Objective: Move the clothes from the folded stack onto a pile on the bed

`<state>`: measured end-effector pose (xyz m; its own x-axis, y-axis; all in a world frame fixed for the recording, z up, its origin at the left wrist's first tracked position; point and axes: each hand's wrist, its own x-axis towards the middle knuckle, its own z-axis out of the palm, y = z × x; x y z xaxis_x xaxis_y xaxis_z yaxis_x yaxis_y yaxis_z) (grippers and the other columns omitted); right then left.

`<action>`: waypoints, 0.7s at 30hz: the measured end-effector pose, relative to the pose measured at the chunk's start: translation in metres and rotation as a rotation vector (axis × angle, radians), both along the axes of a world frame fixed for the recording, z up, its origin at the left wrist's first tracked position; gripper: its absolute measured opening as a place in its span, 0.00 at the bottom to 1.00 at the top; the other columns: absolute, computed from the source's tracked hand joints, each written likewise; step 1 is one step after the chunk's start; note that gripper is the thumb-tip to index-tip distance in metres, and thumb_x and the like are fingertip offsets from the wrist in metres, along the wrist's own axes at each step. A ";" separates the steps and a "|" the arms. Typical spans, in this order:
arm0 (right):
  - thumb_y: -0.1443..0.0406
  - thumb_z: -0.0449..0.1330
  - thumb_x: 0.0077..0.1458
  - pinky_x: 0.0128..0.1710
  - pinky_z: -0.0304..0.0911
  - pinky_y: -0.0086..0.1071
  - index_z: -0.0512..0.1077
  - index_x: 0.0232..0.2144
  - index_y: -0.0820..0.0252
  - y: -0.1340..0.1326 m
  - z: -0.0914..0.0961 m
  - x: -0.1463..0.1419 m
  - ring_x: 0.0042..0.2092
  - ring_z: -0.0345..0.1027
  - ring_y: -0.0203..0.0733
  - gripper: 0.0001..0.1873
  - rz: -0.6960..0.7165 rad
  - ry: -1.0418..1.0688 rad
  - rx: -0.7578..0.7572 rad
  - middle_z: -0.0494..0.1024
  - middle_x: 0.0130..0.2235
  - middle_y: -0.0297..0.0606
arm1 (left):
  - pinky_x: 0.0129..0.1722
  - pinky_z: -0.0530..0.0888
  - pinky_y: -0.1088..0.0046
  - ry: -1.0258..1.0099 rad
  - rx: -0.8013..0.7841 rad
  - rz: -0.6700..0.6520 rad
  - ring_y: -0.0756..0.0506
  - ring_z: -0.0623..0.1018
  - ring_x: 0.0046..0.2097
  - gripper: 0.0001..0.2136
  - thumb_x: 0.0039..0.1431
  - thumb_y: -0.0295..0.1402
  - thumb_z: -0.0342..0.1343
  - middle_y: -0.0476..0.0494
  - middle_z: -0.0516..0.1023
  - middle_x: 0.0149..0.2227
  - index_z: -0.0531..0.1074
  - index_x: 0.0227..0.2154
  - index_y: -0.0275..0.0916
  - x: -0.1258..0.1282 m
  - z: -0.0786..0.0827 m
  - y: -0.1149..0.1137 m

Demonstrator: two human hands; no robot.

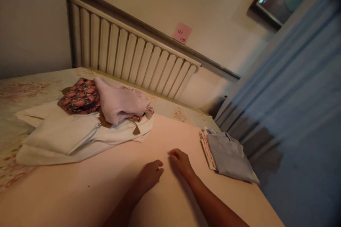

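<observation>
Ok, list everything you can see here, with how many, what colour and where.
Pink smooth sheet: one, pale pink, spread over the bed under both hands.
Floral bedspread: one, cream with pink flowers, left and far edge of the bed.
White folded cloths: a pile, white, on the bed at left.
Patterned red-and-green garment: one, on the white pile.
Ribbed lilac garment: one, crumpled, on the pile beside it.
Grey folded garment: one, on a small stack at the bed's right edge.
Slatted headboard: one, cream, against the wall.
Pink note: one, on the wall.
Blue curtain: one, right.
Left hand: resting on the sheet, empty.
Right hand: fingers curled on the sheet.
</observation>
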<state>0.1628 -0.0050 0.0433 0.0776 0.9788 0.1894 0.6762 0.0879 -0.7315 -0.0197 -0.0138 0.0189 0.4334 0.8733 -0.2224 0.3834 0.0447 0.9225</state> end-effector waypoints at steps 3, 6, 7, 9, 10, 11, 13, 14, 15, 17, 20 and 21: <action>0.63 0.53 0.49 0.37 0.63 0.33 0.73 0.28 0.56 -0.034 -0.008 0.053 0.34 0.69 0.43 0.08 -0.133 -0.128 0.005 0.77 0.30 0.35 | 0.24 0.68 0.76 -0.008 -0.032 -0.006 0.50 0.75 0.26 0.17 0.55 0.33 0.47 0.45 0.74 0.32 0.69 0.46 0.35 0.004 -0.008 0.005; 0.63 0.50 0.53 0.38 0.63 0.32 0.73 0.31 0.57 -0.057 -0.004 0.111 0.36 0.70 0.43 0.11 -0.305 -0.360 -0.004 0.78 0.33 0.38 | 0.21 0.67 0.77 -0.009 -0.049 -0.012 0.50 0.75 0.26 0.17 0.55 0.34 0.46 0.45 0.72 0.32 0.68 0.46 0.34 0.006 -0.011 0.008; 0.63 0.49 0.54 0.41 0.63 0.32 0.73 0.34 0.57 -0.062 0.001 0.131 0.39 0.71 0.44 0.13 -0.367 -0.422 -0.007 0.78 0.36 0.40 | 0.21 0.67 0.77 -0.008 -0.053 -0.011 0.50 0.75 0.26 0.16 0.55 0.34 0.46 0.45 0.72 0.33 0.67 0.46 0.34 0.006 -0.011 0.008; 0.62 0.49 0.56 0.49 0.61 0.35 0.72 0.42 0.61 -0.069 0.012 0.169 0.47 0.69 0.47 0.17 -0.499 -0.494 -0.009 0.77 0.45 0.47 | 0.21 0.67 0.78 -0.008 -0.061 -0.014 0.50 0.75 0.26 0.16 0.55 0.34 0.46 0.45 0.71 0.33 0.67 0.46 0.34 0.006 -0.009 0.008; 0.62 0.48 0.57 0.53 0.58 0.37 0.70 0.46 0.64 -0.072 0.018 0.187 0.52 0.66 0.50 0.19 -0.574 -0.525 -0.014 0.75 0.49 0.51 | 0.21 0.67 0.78 -0.006 -0.065 -0.016 0.50 0.75 0.26 0.17 0.55 0.34 0.45 0.45 0.71 0.33 0.67 0.46 0.34 0.005 -0.008 0.009; 0.61 0.48 0.57 0.55 0.56 0.39 0.68 0.49 0.67 -0.073 0.023 0.203 0.56 0.63 0.52 0.21 -0.649 -0.554 -0.026 0.72 0.53 0.54 | 0.21 0.67 0.78 -0.003 -0.068 -0.016 0.51 0.75 0.26 0.17 0.55 0.34 0.45 0.45 0.71 0.33 0.67 0.46 0.34 0.005 -0.007 0.009; 0.60 0.49 0.58 0.57 0.53 0.42 0.65 0.52 0.70 -0.075 0.032 0.231 0.59 0.60 0.55 0.24 -0.773 -0.593 -0.074 0.68 0.56 0.59 | 0.21 0.67 0.78 0.004 -0.064 -0.018 0.51 0.74 0.26 0.17 0.55 0.35 0.45 0.46 0.71 0.32 0.67 0.46 0.34 0.005 -0.006 0.009; 0.59 0.50 0.58 0.57 0.54 0.43 0.65 0.52 0.70 -0.074 0.034 0.242 0.59 0.60 0.56 0.25 -0.817 -0.603 -0.112 0.69 0.55 0.60 | 0.21 0.67 0.78 0.006 -0.061 -0.018 0.51 0.74 0.25 0.17 0.55 0.36 0.46 0.46 0.71 0.32 0.67 0.46 0.34 0.005 -0.007 0.010; 0.57 0.51 0.58 0.55 0.56 0.44 0.66 0.51 0.70 -0.073 0.036 0.251 0.58 0.62 0.57 0.25 -0.849 -0.608 -0.156 0.71 0.53 0.60 | 0.21 0.68 0.79 0.007 -0.062 -0.016 0.51 0.74 0.25 0.17 0.55 0.36 0.46 0.47 0.72 0.31 0.67 0.46 0.34 0.006 -0.007 0.010; 0.54 0.54 0.57 0.51 0.59 0.45 0.70 0.45 0.68 -0.070 0.036 0.265 0.53 0.67 0.59 0.23 -0.876 -0.604 -0.251 0.75 0.47 0.59 | 0.22 0.68 0.79 0.007 -0.070 -0.008 0.52 0.74 0.24 0.17 0.55 0.36 0.45 0.48 0.72 0.31 0.67 0.46 0.35 0.006 -0.009 0.011; 0.57 0.58 0.57 0.45 0.64 0.41 0.73 0.36 0.64 -0.064 0.034 0.272 0.46 0.72 0.53 0.14 -0.847 -0.587 -0.360 0.77 0.40 0.53 | 0.21 0.68 0.79 -0.006 -0.090 0.011 0.52 0.74 0.24 0.16 0.56 0.36 0.46 0.48 0.71 0.31 0.67 0.45 0.37 0.007 -0.012 0.011; 0.59 0.59 0.58 0.45 0.65 0.40 0.73 0.37 0.64 -0.063 0.034 0.272 0.44 0.72 0.49 0.13 -0.827 -0.581 -0.374 0.77 0.40 0.49 | 0.21 0.68 0.79 -0.012 -0.092 0.012 0.52 0.74 0.25 0.16 0.56 0.36 0.46 0.48 0.71 0.31 0.67 0.45 0.37 0.007 -0.012 0.011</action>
<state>0.4347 -0.0681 0.0772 0.7367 0.6672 0.1100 0.6755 -0.7187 -0.1647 -0.0128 -0.0026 0.0067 0.4258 0.8547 -0.2969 0.3714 0.1342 0.9187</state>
